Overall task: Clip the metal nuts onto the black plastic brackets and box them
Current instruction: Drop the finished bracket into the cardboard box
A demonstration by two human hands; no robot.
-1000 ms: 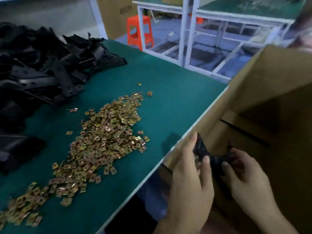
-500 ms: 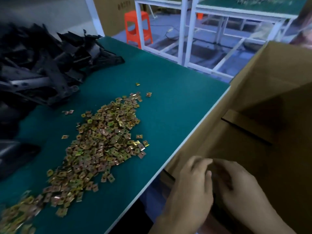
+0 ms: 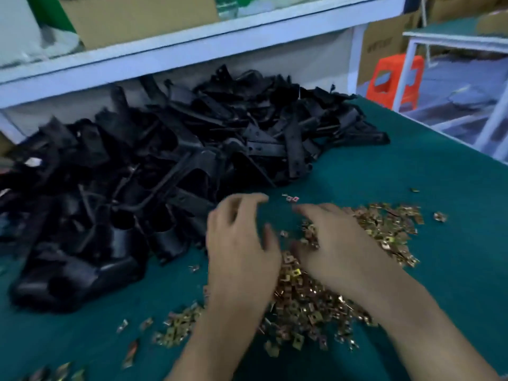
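Hands, left point(image 3: 242, 243) and right point(image 3: 338, 248), hover palm-down over nuts point(image 3: 316, 303), fingers point(image 3: 247, 200) spread.

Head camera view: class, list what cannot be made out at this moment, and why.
- Whether the right hand holds a nut: its palm faces down on the metal nuts.
- The left hand fingertips: motion blur.
- The bracket pile: single black shapes merge.
- The box: outside the frame.
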